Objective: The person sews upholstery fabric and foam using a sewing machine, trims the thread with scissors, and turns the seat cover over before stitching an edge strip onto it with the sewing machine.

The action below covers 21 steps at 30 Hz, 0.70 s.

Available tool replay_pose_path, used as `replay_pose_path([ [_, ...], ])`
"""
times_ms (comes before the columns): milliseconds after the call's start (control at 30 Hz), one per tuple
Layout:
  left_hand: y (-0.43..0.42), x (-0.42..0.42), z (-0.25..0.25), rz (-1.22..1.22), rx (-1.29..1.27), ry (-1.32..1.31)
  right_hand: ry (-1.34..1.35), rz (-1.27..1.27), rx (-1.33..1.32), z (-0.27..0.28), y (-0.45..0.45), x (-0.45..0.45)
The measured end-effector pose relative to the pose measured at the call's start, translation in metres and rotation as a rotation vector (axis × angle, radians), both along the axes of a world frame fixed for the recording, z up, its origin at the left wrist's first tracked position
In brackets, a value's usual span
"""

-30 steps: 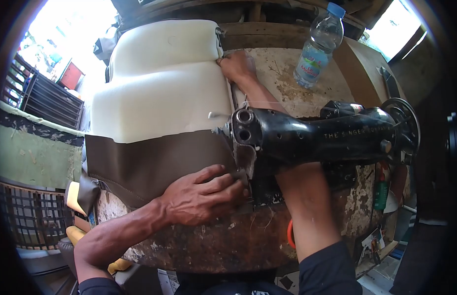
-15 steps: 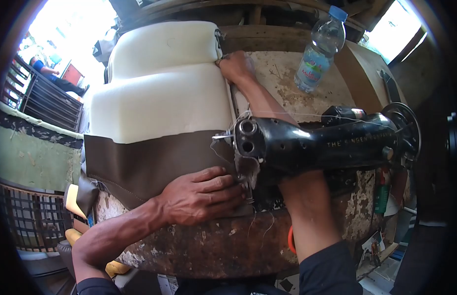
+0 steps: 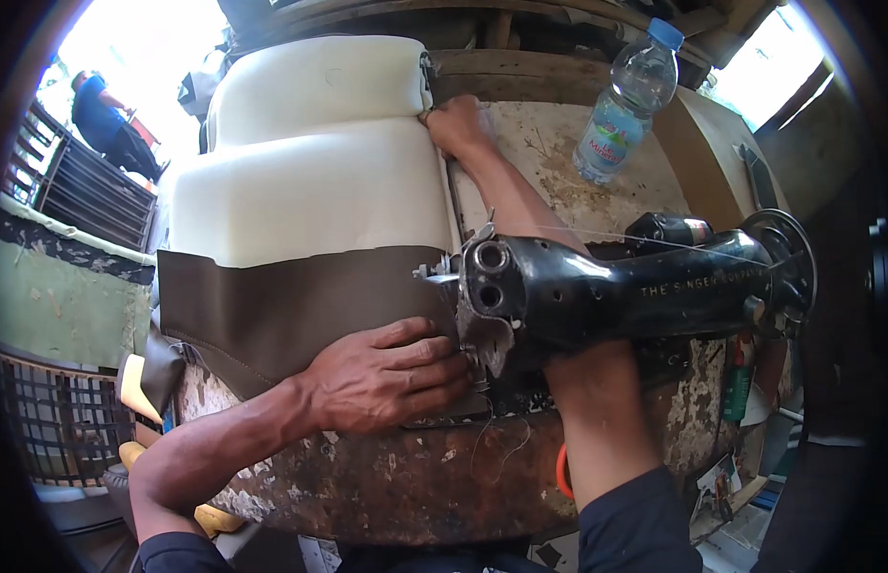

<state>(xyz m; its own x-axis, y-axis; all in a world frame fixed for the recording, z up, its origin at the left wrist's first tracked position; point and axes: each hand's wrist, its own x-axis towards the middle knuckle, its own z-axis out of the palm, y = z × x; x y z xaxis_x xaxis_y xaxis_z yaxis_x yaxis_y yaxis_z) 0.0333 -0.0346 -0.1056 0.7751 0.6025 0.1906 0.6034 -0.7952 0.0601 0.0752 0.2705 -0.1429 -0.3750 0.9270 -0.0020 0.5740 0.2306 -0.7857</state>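
Note:
My left hand (image 3: 389, 377) lies on the dark brown material (image 3: 282, 306), its fingers spread, close to the needle end of the black sewing machine (image 3: 625, 285). The brown piece joins a cream-white padded sheet (image 3: 301, 196) that extends away from me. Reaching under the machine's arm, my right hand (image 3: 455, 126) is closed on the right edge of the cream sheet, near the fold. A pale thread runs along the top of the machine. The area under the needle is mostly hidden.
A water bottle (image 3: 617, 119) with a blue cap stands behind the machine on the worn table (image 3: 368, 487). Beside the handwheel is a cardboard piece (image 3: 697, 158). Outside at the upper left, a person (image 3: 105, 124) is upright near a dark grille.
The cream and brown material has shifted slightly left in view, and the machine appears lower and further right. The person outside has come into view and risen. Both hands keep their places on the material.

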Motion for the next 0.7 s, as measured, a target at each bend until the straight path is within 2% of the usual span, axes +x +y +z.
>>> replay_pose_path([
  [67,0.003,-0.001,-0.001,-0.007,-0.006,-0.029,-0.003,0.02,-0.056,0.002,-0.002,0.004],
  [400,0.005,-0.009,-0.004,-0.016,-0.044,-0.089,0.033,-0.01,0.016,-0.01,0.009,-0.006],
  [700,0.014,-0.017,-0.008,-0.022,0.025,-0.17,0.025,-0.03,0.018,-0.004,0.018,-0.011],
])
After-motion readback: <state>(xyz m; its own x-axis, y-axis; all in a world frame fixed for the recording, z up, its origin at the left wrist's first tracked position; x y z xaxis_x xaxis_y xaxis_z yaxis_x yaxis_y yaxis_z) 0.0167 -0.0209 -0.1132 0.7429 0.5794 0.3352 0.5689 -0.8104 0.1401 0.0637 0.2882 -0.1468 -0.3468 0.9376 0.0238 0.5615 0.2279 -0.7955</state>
